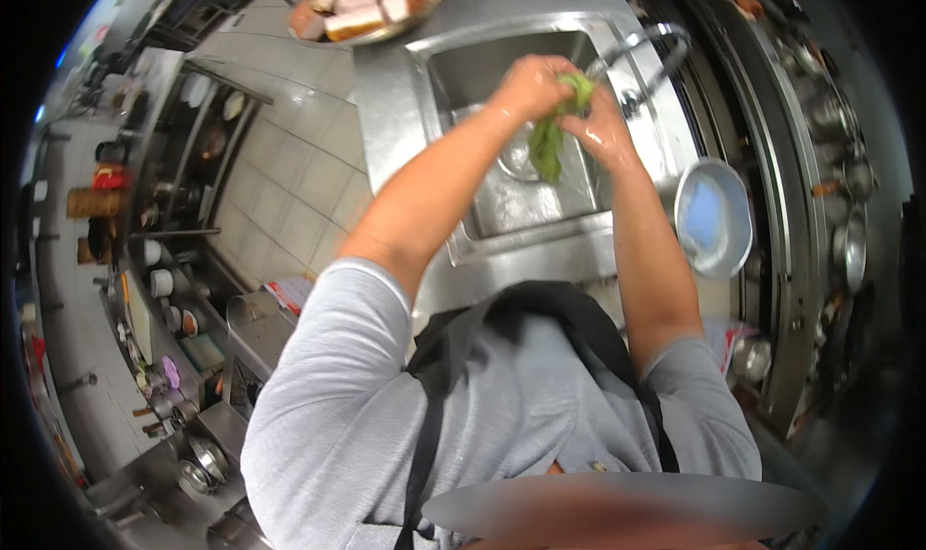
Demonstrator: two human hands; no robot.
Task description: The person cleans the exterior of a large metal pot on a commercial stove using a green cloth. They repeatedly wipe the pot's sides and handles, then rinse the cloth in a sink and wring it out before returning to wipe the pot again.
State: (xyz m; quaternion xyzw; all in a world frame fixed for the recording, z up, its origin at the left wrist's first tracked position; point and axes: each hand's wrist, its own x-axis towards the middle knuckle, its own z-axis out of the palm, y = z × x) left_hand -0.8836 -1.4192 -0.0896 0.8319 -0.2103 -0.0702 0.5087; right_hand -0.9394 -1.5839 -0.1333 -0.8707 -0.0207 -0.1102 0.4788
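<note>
Above a stainless steel sink [506, 242], I hold a green leafy vegetable [548, 150] with both hands. My left hand [537, 87] grips its upper part, the fingers partly hidden behind the leaf. My right hand [606, 132] pinches the same leaves from the other side, close to the faucet [664, 35]. The lower leaves hang down over the sink's drain area. Both hands look wet, and motion blurs them a little. Water lies on the bottom of the sink.
A wide dish [365, 40] of raw meat chunks [354, 23] stands beyond the sink at the left. To my right is an oval metal tub [749, 224] with something blue inside. Pans [850, 250] line the right side; metal shelving [195, 145] stands left across the tiled floor [304, 152].
</note>
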